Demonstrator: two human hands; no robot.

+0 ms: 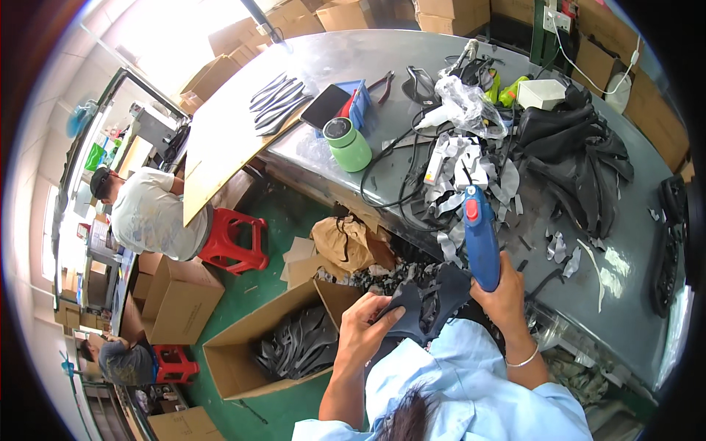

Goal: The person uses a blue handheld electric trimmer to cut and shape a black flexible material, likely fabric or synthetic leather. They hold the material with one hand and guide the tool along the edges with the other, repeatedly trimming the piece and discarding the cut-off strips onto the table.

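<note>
My left hand (362, 329) is closed, thumb and fingers pinching a dark, curved, flexible piece (412, 305) with cut-out openings, held in front of my body. Wrapped round the lower end of a blue handheld tool (482, 246) is my right hand (503, 292). The tool has a red button and a thin tip pointing away from me, over a pile of pale scraps (467, 163) on the table. The dark piece reaches close to my right hand; whether those fingers touch it too, I cannot tell.
Black moulded pieces (566, 154) heap on the grey table (618, 257), near a green flask (347, 147), blue bin (359, 106) and black cable (368, 184). Below left, a cardboard box (250, 331) holds dark pieces. Two people sit on red stools (235, 242) at the left.
</note>
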